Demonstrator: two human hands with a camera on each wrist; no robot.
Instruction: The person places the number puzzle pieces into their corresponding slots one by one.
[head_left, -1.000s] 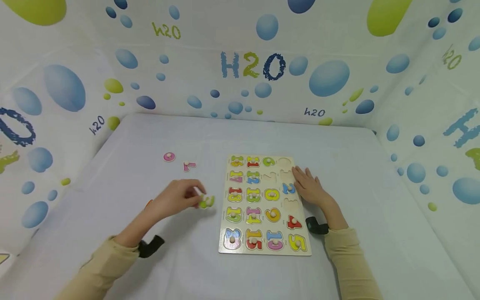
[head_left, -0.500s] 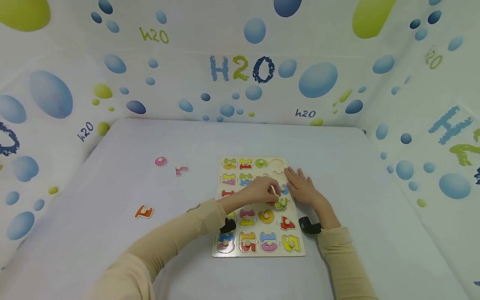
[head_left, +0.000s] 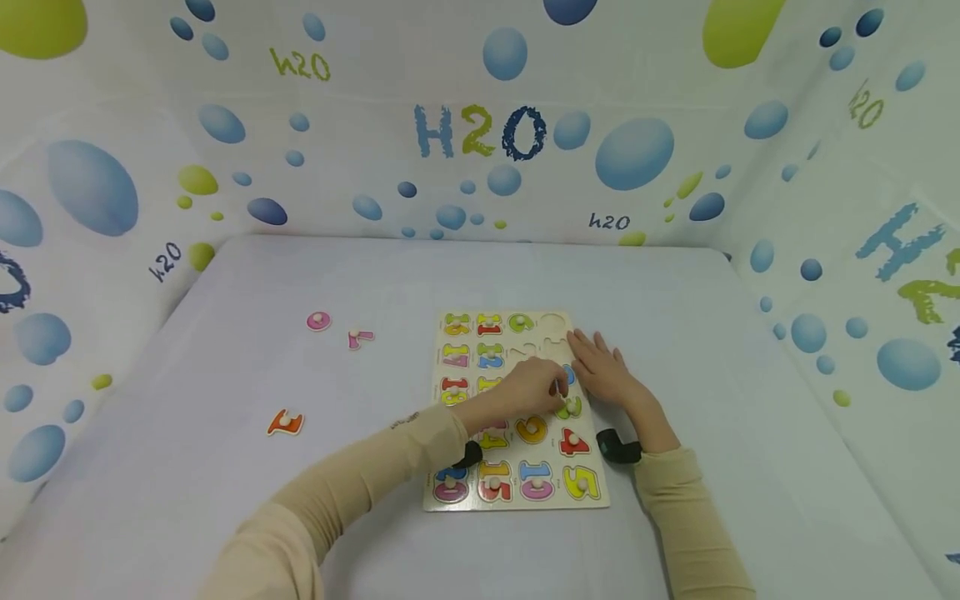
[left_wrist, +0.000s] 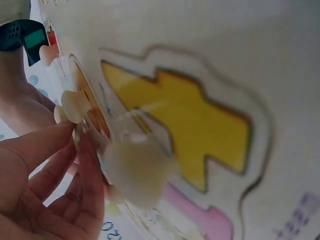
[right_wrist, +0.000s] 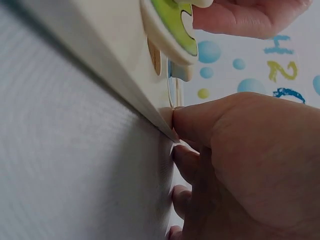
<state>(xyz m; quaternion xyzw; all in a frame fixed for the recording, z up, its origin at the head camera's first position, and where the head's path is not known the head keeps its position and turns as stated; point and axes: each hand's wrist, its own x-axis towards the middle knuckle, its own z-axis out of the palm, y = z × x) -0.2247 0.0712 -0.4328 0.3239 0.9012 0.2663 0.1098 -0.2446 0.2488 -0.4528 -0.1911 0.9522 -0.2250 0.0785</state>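
Note:
Over the right column of the wooden number puzzle board (head_left: 553, 452), my left hand (head_left: 528, 390) pinches the green number 3 puzzle piece (head_left: 572, 408) by its knob. The right wrist view shows that green piece (right_wrist: 175, 25) tilted against the board face. The left thumb and fingertips (left_wrist: 75, 132) meet close by a knob in the left wrist view. My right hand (head_left: 609, 371) rests along the board's upper right edge, fingers extended; its thumb (right_wrist: 195, 122) touches the board edge. Above the hands, recesses for a few numbers lie bare. The left hand and sleeve cover part of the board's middle.
Left of the board on the white tabletop (head_left: 375, 517) lie a rounded pink piece (head_left: 318, 321), a pink 7 piece (head_left: 360, 338) and an orange 1 piece (head_left: 287, 422). A printed H2O curtain (head_left: 360, 167) surrounds the table on the far side and both sides.
My left hand has carried the green number 3 piece from left of the board to its right column, then lowered it slightly. The right hand keeps its place on the edge.

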